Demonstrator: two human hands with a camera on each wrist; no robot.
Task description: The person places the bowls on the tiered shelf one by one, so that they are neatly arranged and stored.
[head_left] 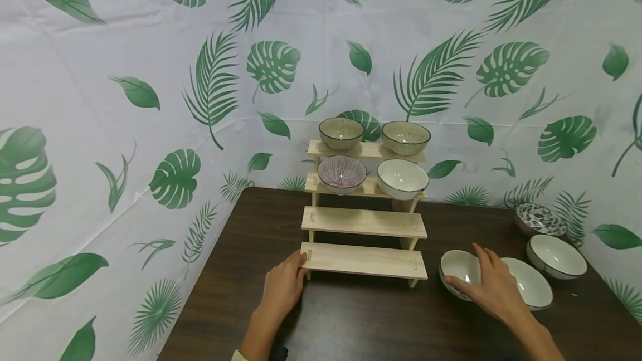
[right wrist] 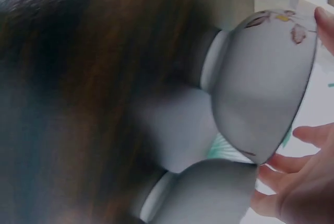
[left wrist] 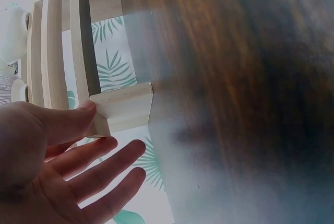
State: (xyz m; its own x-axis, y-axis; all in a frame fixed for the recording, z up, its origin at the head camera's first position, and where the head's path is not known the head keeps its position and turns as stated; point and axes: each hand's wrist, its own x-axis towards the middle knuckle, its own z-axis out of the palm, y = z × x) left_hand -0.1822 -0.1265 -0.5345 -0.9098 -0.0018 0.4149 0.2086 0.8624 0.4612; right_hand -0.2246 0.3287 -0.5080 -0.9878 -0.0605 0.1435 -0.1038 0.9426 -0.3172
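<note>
- Bowl (head_left: 458, 265), white, flower-marked outside: right of the stand (head_left: 363, 261).
- My right hand (head_left: 495, 286): spread wide over that bowl, thumb and fingers gripping its rim.
- My left hand (head_left: 283, 286): pinching the left end of the stand's lowest step.
- Upper two steps: four bowls (head_left: 342, 174).
- Far right: three bowls (head_left: 557, 255).
- Beneath: dark table (head_left: 361, 322).

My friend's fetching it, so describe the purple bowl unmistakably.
A four-tier wooden rack stands on the dark table. In the head view, on its second shelf down, left side, sits the purple bowl. Its fine radiating stripes set it apart from the white bowl beside it.
</note>
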